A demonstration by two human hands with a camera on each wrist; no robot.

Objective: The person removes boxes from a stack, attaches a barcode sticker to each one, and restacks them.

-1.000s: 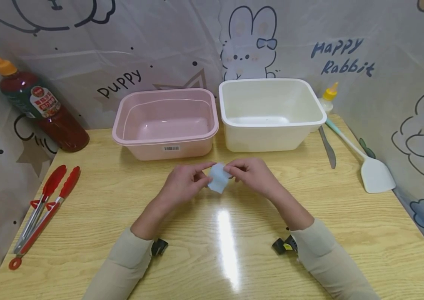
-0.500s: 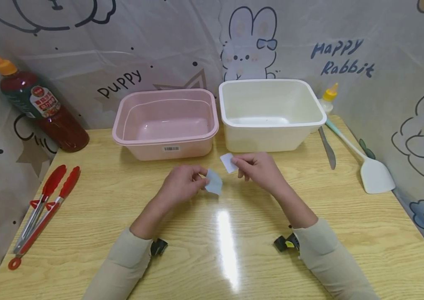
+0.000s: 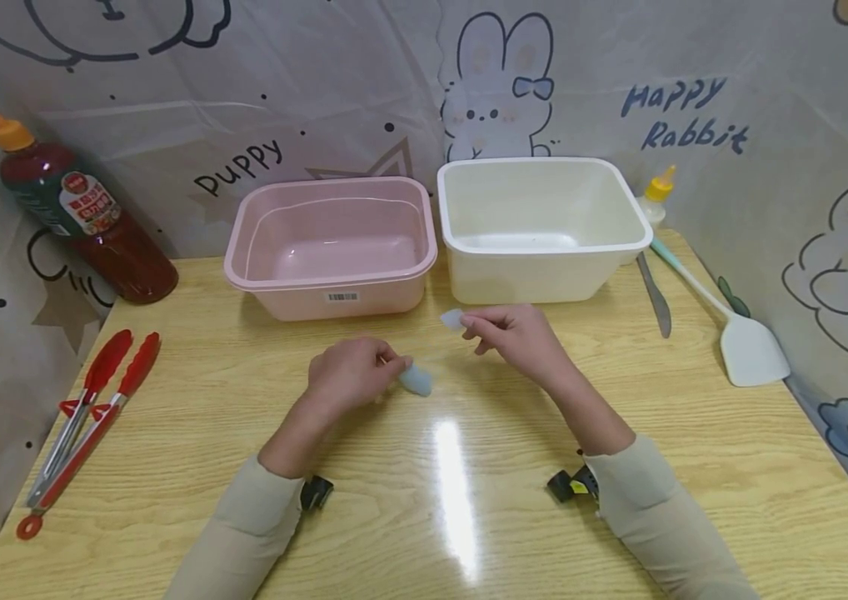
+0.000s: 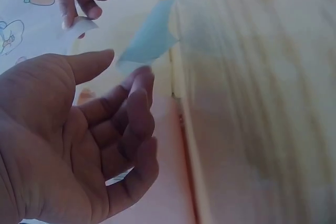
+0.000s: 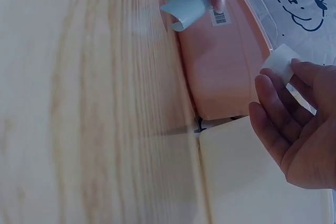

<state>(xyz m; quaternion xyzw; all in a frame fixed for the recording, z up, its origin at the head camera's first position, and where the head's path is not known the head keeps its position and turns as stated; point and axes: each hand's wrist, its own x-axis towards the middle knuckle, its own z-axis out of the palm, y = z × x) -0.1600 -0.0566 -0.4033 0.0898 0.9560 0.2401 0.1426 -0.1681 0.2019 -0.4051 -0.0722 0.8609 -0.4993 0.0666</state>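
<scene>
Apart over the table [image 3: 514, 542], the left hand [image 3: 349, 372] pinches a curled blue sheet [image 3: 416, 382] and the right hand [image 3: 517, 337] a small white slip [image 3: 451, 319], each by an edge, presumably because such thin pieces bend easily.

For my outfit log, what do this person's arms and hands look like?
The left sleeve and right sleeve are plain beige. The left hand and right hand wear no gloves. A black left device and black right device sit at the sleeve ends; the right bears a yellow patch.
</scene>
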